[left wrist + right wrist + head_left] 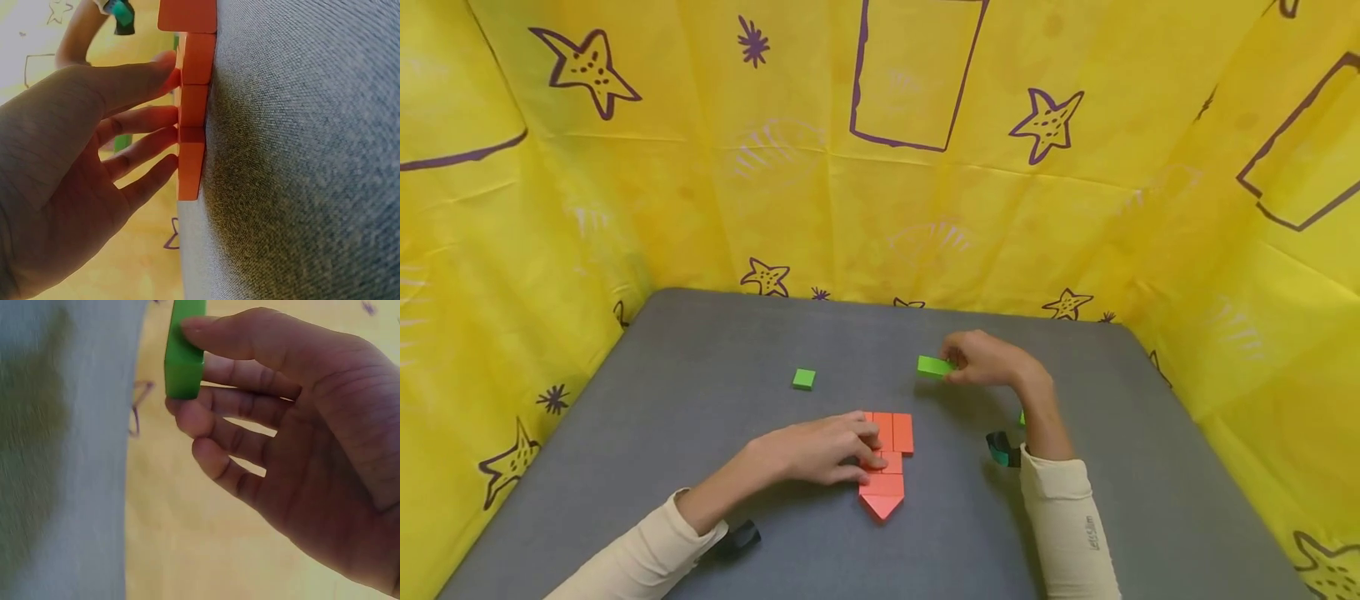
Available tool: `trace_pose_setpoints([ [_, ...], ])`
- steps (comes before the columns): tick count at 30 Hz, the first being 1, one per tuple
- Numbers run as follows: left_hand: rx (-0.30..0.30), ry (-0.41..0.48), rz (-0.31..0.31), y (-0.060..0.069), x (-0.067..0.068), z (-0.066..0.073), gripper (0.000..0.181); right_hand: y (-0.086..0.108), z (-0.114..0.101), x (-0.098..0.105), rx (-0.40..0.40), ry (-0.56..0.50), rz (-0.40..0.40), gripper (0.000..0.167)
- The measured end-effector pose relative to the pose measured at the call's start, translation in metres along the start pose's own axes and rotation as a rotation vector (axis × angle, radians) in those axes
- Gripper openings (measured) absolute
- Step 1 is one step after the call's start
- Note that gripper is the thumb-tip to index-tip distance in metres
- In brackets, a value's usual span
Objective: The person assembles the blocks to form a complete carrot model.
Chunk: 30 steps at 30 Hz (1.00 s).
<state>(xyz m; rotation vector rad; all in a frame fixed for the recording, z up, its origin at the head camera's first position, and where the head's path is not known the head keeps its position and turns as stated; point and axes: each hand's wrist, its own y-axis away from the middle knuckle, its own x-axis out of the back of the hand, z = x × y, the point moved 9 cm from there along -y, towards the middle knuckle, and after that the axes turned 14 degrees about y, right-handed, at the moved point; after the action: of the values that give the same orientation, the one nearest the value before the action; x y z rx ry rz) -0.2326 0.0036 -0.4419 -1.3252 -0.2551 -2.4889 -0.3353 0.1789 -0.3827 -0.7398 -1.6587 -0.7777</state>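
Above the grey table, my right hand (pixel 988 360) pinches one end of a green rectangular block (pixel 932 367). The right wrist view shows the thumb on one face of that block (pixel 183 353) and fingers behind it, off the table surface. My left hand (pixel 820 450) rests its fingertips on a group of red blocks (pixel 902 433) lying flat, side by side. A red triangular block (pixel 881 506) forms the group's near end, pointing toward me. In the left wrist view the fingers are spread and touch the tops of the red blocks (pixel 194 103). The fingers cover part of the group.
A small green block (pixel 803 380) lies left of the red group, farther back. Another green piece (pixel 1022 418) shows partly behind the right forearm. Dark wrist straps (pixel 1000 448) hang at both wrists. Yellow patterned cloth (pixel 820 208) surrounds the grey table (pixel 715 350).
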Motion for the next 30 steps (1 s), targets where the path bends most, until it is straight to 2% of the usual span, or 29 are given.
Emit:
trace_pose_setpoints([
  [8,0.004,0.0,-0.007,0.003,0.001,-0.002,0.032,-0.044,-0.042,-0.036,0.108,0.068,-0.084,0.014],
  [12,-0.005,-0.007,-0.004,0.003,0.002,-0.001,0.032,-0.057,-0.054,-0.056,0.138,0.104,-0.146,0.012],
  [16,-0.019,-0.008,-0.003,0.0,0.001,0.002,0.031,-0.06,-0.057,-0.066,0.126,0.095,-0.208,0.015],
  [22,0.012,0.004,-0.013,-0.002,0.0,-0.001,0.031,-0.061,-0.064,-0.065,0.162,0.066,-0.227,0.026],
  [30,0.024,0.003,-0.019,-0.002,0.0,-0.003,0.031,-0.06,-0.068,-0.069,0.157,0.03,-0.271,0.024],
])
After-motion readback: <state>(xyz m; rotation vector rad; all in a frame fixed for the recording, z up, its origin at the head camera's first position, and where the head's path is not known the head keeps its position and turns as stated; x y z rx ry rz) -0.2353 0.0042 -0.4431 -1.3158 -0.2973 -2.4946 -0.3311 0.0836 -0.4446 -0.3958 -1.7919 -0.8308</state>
